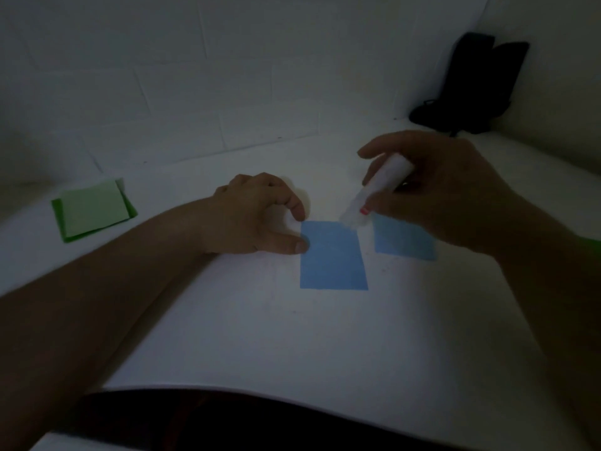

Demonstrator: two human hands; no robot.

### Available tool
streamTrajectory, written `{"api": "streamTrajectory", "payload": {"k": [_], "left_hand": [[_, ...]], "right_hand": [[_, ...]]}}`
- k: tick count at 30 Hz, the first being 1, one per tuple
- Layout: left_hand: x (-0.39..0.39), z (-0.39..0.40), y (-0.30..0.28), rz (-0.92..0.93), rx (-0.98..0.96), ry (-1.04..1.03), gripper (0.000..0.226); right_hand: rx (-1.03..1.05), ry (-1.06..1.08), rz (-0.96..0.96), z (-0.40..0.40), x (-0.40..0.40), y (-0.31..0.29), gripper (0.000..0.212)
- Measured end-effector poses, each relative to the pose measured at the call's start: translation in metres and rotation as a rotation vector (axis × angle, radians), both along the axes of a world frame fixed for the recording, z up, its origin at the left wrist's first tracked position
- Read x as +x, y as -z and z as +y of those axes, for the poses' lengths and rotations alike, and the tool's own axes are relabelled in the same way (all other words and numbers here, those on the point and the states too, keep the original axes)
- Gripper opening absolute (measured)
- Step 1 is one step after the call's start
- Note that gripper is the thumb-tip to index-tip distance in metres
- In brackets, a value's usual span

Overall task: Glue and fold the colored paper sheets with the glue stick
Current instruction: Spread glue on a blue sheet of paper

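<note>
While left hand fingers pin blue sheet, right hand fingers clamp white glue stick.

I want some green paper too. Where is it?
In the head view, the green paper lies far left on the white table, left of the left hand, well away from the blue sheets.

We see a white table in dim light, brightest at its middle and fading to grey toward the edges. Behind the table rises a white wall marked with faint brick-like lines. A second pale wall meets it at the table's far right corner, where a dark object stands; we cannot tell what it is. Below the table's near edge everything is black.
</note>
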State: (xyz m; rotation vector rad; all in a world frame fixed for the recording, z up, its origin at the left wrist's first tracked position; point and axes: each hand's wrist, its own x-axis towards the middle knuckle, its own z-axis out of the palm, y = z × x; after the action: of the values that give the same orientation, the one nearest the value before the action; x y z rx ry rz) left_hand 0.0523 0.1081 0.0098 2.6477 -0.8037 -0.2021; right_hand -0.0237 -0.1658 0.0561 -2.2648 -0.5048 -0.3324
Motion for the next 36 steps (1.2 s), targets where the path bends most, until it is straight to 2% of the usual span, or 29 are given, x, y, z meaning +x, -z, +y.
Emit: {"api": "streamTrajectory", "payload": {"k": [2,4,7,9,12,16,20,23,26,30,34,36], "left_hand": [[0.0,0.001,0.0,-0.002,-0.003,0.0,0.061],[0.0,0.0,0.0,-0.002,-0.004,0.002,0.061],[-0.001,0.0,-0.001,-0.009,-0.006,0.006,0.062],[-0.001,0.0,-0.001,-0.002,0.001,0.005,0.063],[0.0,0.0,0.0,-0.005,-0.002,0.015,0.061],[0.005,0.0,0.004,-0.014,-0.007,0.022,0.06],[0.005,0.0,0.004,-0.008,-0.009,0.02,0.059],[0.002,0.001,0.001,0.006,-0.005,0.009,0.06],[0.002,0.001,0.002,-0.013,0.006,0.022,0.06],[0.005,0.002,0.004,-0.024,0.007,0.024,0.063],[0.003,0.001,0.003,-0.022,0.004,0.015,0.059],[0.001,0.0,0.0,-0.011,0.007,0.01,0.056]], "right_hand": [[0.17,0.028,0.097,0.0,0.006,0.005,0.036],[0.253,0.043,0.143,0.002,0.011,0.011,0.025],[0.234,0.086,0.172,0.014,0.015,0.02,0.014],[0.136,0.144,0.147,0.025,0.018,0.026,0.009],[-0.035,0.22,0.075,0.038,0.024,0.034,0.017],[-0.122,0.286,0.041,0.044,0.028,0.04,0.031],[-0.081,0.327,0.031,0.04,0.032,0.042,0.037],[-0.024,0.324,0.022,0.036,0.032,0.042,0.034],[0.043,0.241,0.036,0.03,0.032,0.042,0.031],[0.083,0.022,0.049,0.02,0.024,0.032,0.056],[-0.036,-0.102,0.061,0.017,0.014,0.025,0.028],[-0.01,-0.157,0.122,0.019,0.011,0.024,0.024]]}}
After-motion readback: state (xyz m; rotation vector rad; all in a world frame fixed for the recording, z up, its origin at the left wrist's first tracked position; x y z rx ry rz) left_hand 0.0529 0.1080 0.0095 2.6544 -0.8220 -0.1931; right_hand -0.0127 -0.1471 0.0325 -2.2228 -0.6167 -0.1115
